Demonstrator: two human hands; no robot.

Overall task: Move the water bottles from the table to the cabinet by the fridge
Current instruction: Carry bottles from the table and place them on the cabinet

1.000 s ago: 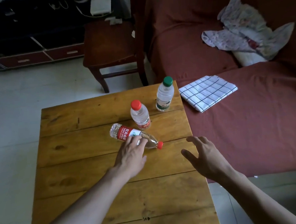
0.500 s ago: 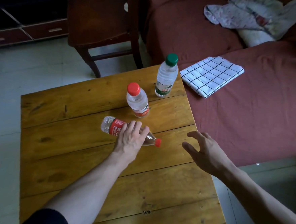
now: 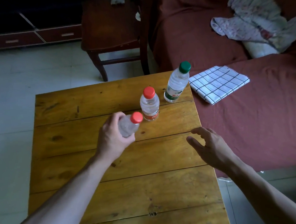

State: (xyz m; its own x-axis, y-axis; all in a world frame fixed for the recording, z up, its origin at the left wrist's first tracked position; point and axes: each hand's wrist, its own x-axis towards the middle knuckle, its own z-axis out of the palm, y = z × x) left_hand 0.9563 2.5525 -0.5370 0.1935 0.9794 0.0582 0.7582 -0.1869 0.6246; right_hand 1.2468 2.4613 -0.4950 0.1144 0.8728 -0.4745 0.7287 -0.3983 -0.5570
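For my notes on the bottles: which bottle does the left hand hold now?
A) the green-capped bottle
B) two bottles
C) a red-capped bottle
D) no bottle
C: the left hand grips one red-capped bottle, while the green-capped bottle stands untouched on the wooden table.

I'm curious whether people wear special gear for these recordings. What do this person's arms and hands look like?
No gear shows. Both forearms are bare as far as the picture edge, with no sleeve in view. The left hand and right hand are bare too: no gloves, rings, watch, wristbands, cables or markers visible.
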